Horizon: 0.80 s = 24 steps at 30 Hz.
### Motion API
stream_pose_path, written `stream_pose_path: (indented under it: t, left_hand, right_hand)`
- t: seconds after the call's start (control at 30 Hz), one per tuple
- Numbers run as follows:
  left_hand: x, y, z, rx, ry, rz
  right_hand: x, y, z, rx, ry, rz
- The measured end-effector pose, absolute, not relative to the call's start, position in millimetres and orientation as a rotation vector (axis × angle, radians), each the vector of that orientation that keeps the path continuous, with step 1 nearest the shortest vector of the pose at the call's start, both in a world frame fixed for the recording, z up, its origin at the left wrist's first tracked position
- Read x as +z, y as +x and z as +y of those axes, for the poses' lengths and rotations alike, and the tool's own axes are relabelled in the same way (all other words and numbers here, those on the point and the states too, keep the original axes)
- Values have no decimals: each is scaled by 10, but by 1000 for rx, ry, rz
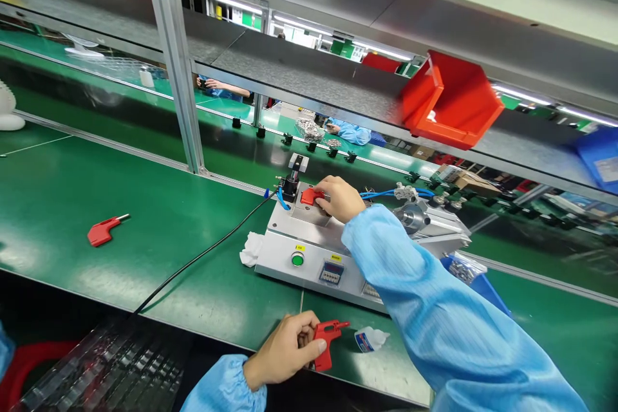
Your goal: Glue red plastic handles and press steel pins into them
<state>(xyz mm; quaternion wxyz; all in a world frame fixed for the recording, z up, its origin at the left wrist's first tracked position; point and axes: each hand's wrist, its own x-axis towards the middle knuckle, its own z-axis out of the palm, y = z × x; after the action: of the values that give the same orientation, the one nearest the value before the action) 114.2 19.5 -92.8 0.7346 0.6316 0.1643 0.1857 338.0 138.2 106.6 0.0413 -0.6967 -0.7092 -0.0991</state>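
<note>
My left hand (287, 349) grips a red gun-shaped plastic part (328, 342) at the front edge of the bench, its narrow tip pointing right. A small white bottle with a blue label (371, 338) lies just right of that part. Farther back, my right hand (342, 198) has its fingers closed on a second red plastic part (309, 196), at the metal fixture on top of a grey bench machine (280, 251). My fingers hide some of this part. On the machine's front are a green button (297, 260) and a small counter display (332, 271).
Another red gun-shaped part (102, 232) with a metal rod lies at left. A black cable (203, 257) crosses the green bench (159, 206). Crumpled white tissue (251, 250) touches the machine. A red bin (454, 103) sits on the shelf; a blue bin (490, 293) stands right. Co-workers' arms show beyond.
</note>
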Motion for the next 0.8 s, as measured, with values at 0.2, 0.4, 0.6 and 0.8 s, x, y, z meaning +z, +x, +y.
stream_pose_path:
  t: [0.2, 0.4, 0.6, 0.8]
  left_hand:
    - [-916, 1154, 174, 439, 1375, 374]
    - [-891, 1134, 200, 426, 1379, 364]
    - [-872, 1111, 206, 423, 1394, 359]
    - [-873, 1109, 202, 404, 1392, 356]
  right_hand:
    - [1052, 3397, 1575, -284, -2126, -2172]
    - [1428, 3487, 1443, -280, -1991, -1935]
    - [1411, 3466, 792, 26, -2049, -2232]
    - [1164, 3418, 447, -195, -2327, -2320]
